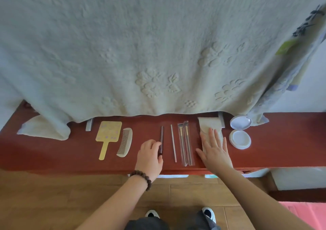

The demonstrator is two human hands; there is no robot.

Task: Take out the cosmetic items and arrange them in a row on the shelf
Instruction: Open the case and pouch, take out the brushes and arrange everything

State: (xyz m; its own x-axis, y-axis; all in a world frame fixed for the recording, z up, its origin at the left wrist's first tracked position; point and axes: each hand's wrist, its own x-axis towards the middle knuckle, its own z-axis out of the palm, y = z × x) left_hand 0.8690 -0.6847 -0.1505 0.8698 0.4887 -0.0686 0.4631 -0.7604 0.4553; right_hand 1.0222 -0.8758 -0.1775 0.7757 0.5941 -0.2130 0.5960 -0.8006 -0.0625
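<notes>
On the red-brown shelf (61, 152) lie, from left to right, a yellow hand mirror (108, 136), a pale comb (124, 142), a dark brown pen-like stick (161, 136), a thin pale stick (173, 142), two brushes in a clear sleeve (185, 144), a cream cloth pouch (209, 125), and an open white round case with its lid (240, 122) behind its base (240, 139). My left hand (150, 156) has its fingertips on the lower end of the dark stick. My right hand (214, 150) rests flat, fingers spread, on the pouch.
A pale embossed bedspread (141, 53) hangs over the shelf's back edge; a fold (45, 127) of it lies on the shelf at the left. Two grey metal brackets (89, 124) (221, 120) stand at the back. Wooden floor (53, 194) and my shoes (152, 214) show below.
</notes>
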